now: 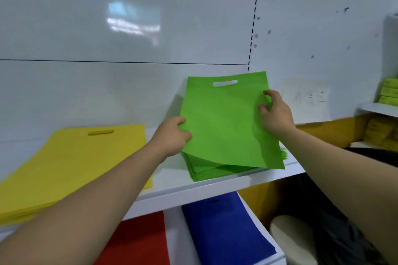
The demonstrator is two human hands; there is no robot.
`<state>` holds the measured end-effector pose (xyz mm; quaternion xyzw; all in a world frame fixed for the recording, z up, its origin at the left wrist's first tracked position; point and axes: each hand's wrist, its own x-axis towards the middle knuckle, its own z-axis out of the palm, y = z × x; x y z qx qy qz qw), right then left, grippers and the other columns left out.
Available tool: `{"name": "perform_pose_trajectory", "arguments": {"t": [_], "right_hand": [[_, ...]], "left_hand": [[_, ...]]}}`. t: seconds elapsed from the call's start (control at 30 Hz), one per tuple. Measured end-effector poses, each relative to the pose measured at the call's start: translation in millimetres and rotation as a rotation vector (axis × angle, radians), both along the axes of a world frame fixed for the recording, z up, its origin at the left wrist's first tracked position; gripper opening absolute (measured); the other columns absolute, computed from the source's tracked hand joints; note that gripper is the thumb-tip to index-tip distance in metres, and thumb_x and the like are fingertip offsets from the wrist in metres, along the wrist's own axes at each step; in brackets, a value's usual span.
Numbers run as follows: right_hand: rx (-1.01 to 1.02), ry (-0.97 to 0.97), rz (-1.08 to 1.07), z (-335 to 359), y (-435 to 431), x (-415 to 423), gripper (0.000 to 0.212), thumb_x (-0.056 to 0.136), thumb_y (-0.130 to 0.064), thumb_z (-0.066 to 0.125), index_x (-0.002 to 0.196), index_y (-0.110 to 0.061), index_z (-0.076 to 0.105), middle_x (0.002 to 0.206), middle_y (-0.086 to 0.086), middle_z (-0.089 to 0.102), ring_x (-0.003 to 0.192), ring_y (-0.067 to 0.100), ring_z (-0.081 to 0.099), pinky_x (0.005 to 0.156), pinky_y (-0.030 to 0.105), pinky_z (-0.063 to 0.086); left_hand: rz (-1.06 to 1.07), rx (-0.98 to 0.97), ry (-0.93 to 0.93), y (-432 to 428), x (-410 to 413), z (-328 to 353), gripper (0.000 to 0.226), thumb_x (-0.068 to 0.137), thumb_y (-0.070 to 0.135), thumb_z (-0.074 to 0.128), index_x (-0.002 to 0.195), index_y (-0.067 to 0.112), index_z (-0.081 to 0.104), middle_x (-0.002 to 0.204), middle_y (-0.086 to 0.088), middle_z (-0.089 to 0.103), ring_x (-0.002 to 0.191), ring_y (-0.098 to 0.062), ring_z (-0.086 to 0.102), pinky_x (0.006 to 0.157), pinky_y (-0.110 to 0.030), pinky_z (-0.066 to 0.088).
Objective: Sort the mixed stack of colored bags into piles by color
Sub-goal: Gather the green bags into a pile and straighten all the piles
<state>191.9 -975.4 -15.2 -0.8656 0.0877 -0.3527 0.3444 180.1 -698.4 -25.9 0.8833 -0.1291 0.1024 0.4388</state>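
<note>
**A:** What are the fingers doing?

**B:** The left hand (170, 136) pinches the left edge of a green bag (224, 122), its fingers (182, 120) curled round that edge. The right hand (276, 114) grips the bag's right edge, with bent fingers (270, 93) pressing onto the front of the fabric.

**A:** And how does the bag sit?

**B:** It is tilted up between the two hands. Its cut-out handle (225, 83) is at the far end, towards the white wall (129, 28). It is held right above the green pile (204, 171), and I cannot tell whether it touches the pile.

**A:** Where is that pile?

**B:** On the upper shelf (183, 191), near its right end. A yellow pile (75, 163) lies on the same shelf to the left, well apart from the green one. The left forearm crosses over the yellow pile's near corner.

**A:** Any other colours?

**B:** On the lower shelf (174, 241) a red pile (140, 241) and a blue pile (224, 232) lie side by side, with a white strip of shelf between them. At the far right edge, blurred yellow bundles (388, 92) are stacked on a small ledge.
</note>
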Motion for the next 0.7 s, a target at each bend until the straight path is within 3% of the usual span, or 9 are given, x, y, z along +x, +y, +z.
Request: {"name": "perform_pose_trajectory", "arguments": {"t": [0.13,0.3,0.4,0.47,0.57,0.7], "right_hand": [[-0.096,0.078,0.116,-11.8,-3.4,32.7,0.039,0.095,-0.018,0.052,0.134,-0.020,0.048,0.109,0.014,0.057,0.079,0.025,0.053,0.065,0.028,0.038],[-0.200,0.172,0.253,-21.2,-22.1,63.8,0.027,0.094,-0.019,0.055,0.120,-0.012,0.062,0.120,0.015,0.061,0.088,0.028,0.055,0.076,0.029,0.042],[-0.259,0.376,0.311,-29.2,-34.2,73.9,0.044,0.094,-0.036,0.055,0.132,-0.014,0.053,0.135,0.013,0.053,0.118,0.030,0.052,0.095,0.032,0.041],[-0.194,0.507,0.397,-38.3,-41.1,76.3,0.063,0.090,-0.046,0.059,0.142,-0.015,0.041,0.144,0.012,0.044,0.127,0.030,0.046,0.104,0.034,0.037],[-0.072,0.564,0.518,-54.8,-50.2,75.9,0.071,0.085,-0.046,0.065,0.145,-0.018,0.037,0.145,0.010,0.044,0.125,0.027,0.048,0.105,0.032,0.037],[-0.062,0.569,0.608,-62.2,-53.5,77.5,0.069,0.084,-0.041,0.069,0.143,-0.019,0.042,0.140,0.009,0.049,0.119,0.025,0.052,0.099,0.027,0.038]], "left_hand": [[0.046,0.128,0.071,-5.4,-0.7,-12.8,0.069,0.083,0.027,0.069,0.143,0.011,0.039,0.145,-0.006,0.044,0.126,-0.020,0.048,0.106,-0.032,0.038],[0.124,0.241,0.154,-26.1,-13.3,-27.5,0.074,0.084,0.044,0.065,0.145,0.017,0.035,0.151,-0.003,0.035,0.135,-0.017,0.037,0.106,-0.023,0.028],[0.160,0.254,0.147,-46.0,-25.4,-36.9,0.076,0.082,0.052,0.063,0.145,0.018,0.035,0.152,-0.004,0.033,0.137,-0.016,0.034,0.105,-0.021,0.027],[0.116,0.280,0.150,-56.4,-34.0,-42.7,0.075,0.082,0.053,0.061,0.145,0.021,0.035,0.153,-0.002,0.030,0.139,-0.014,0.030,0.108,-0.021,0.022],[0.116,0.373,0.164,-64.9,-44.7,-52.3,0.072,0.081,0.051,0.064,0.143,0.024,0.040,0.153,-0.002,0.029,0.139,-0.013,0.028,0.110,-0.021,0.019],[0.233,0.393,0.091,-68.7,-48.3,-58.3,0.059,0.082,0.049,0.065,0.134,0.024,0.052,0.149,-0.002,0.038,0.137,-0.013,0.032,0.106,-0.017,0.021]]}}
